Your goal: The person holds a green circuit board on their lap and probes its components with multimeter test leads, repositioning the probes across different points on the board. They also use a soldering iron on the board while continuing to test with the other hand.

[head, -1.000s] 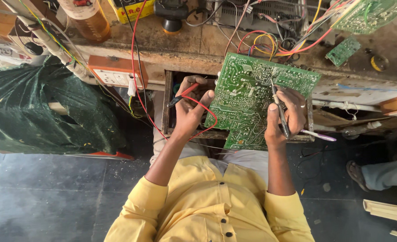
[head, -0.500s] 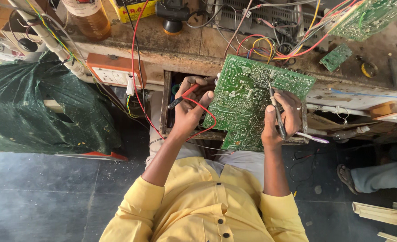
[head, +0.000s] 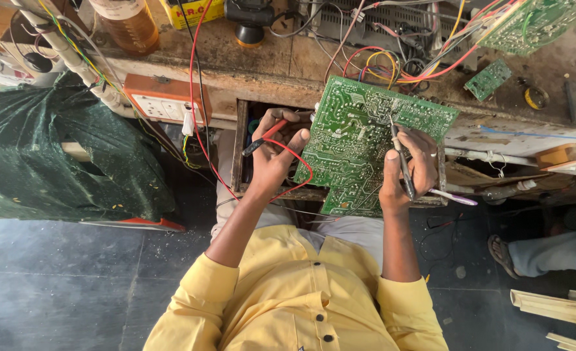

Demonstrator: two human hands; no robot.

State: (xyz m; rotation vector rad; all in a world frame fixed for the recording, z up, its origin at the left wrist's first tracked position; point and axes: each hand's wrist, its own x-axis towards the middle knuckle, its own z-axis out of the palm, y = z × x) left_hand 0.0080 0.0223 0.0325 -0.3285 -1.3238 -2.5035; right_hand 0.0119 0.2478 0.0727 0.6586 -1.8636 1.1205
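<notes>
**Both hands up on the green board**

Left hand (head: 276, 153) has its fingers pinched on a red probe (head: 265, 135) beside the green circuit board (head: 366, 140), which is tilted at the bench (head: 262, 62) edge. Right hand (head: 410, 170), wrist bent up, grips a dark probe (head: 402, 159) with its tip on the board.

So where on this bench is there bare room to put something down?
The bare wooden bench top between the amber bottle and the tangle of coloured wires is free. Further right is crowded: wires, small green boards. Both hands, left hand and right hand, are on the large green circuit board.
</notes>
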